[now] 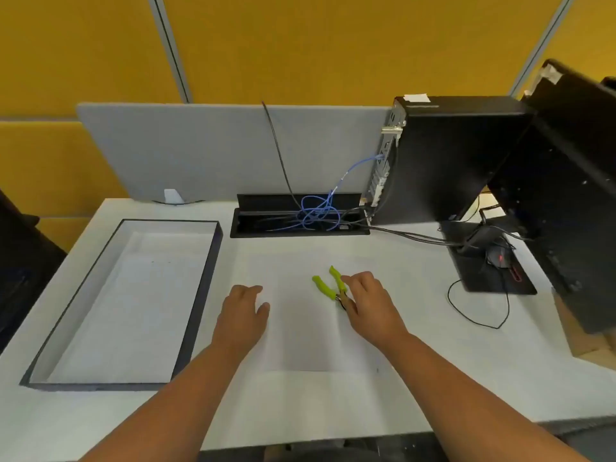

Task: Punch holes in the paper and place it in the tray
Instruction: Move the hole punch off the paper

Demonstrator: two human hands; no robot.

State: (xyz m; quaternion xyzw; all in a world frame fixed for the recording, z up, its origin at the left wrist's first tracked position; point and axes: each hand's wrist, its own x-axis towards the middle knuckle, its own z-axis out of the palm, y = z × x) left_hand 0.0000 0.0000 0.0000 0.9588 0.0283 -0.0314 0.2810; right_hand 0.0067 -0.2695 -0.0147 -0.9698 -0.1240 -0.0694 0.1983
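Two bare hands reach over a white counter (416, 345): the left hand (241, 315) rests palm down with fingers loosely curled, holding nothing, at the left edge of a sheet of paper (306, 331). The right hand (370, 305) is on the punch (330, 285), a plier-type tool with lime-green handles; its fingers touch the metal head and the right handle, though whether they have closed around the tool cannot be told. The handles are splayed apart and point toward the far side.

The paper lies flat on the counter between the two hands, its near edge faintly visible against the white surface; the punch sits on its far right part. Any holes in the sheet are too faint to make out.

To the left, just beside the paper, stands the tray (203, 295), a long shallow box with dark walls and a pale floor with a sheet lying in it. Beyond the paper, an open cable hatch (253, 225) holds tangled blue cables (316, 211). A black computer (446, 161) and a monitor (573, 195) stand at far right, before a grey divider (200, 148).
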